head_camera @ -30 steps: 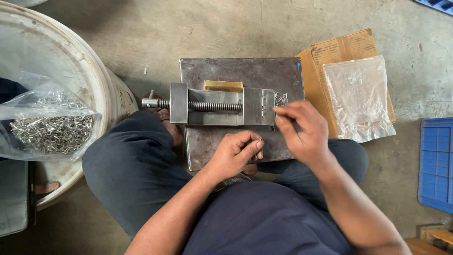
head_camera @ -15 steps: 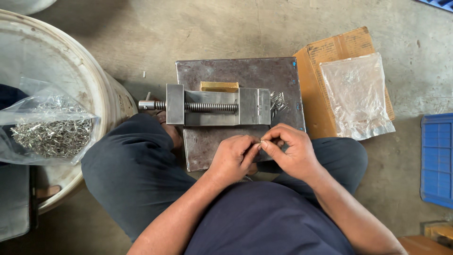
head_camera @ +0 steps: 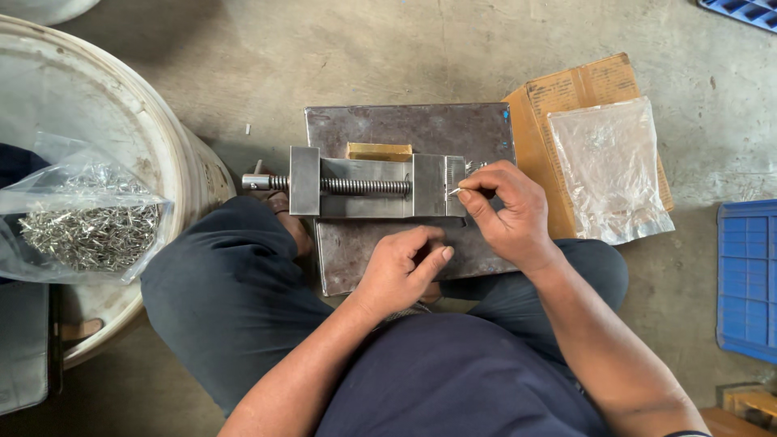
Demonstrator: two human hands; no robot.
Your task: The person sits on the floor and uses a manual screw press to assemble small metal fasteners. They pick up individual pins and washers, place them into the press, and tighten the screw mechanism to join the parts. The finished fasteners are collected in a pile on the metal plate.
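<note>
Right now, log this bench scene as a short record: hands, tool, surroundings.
right hand: fingers pinch a small metal pin at the vise's right end
left hand: rests on the plate, fingers curled, holds nothing visible
vise: small steel one, screw pointing left, lying on the plate
plate: dark steel, on the floor between the knees
brass block: behind the vise
bag of pins: on the white bucket, left
clear bag: on cardboard, right
blue crate: far right

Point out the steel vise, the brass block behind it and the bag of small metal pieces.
steel vise (head_camera: 364,186): head view, on its threaded screw.
brass block (head_camera: 379,151): head view, on its top face.
bag of small metal pieces (head_camera: 89,235): head view, on the heap inside.
</note>
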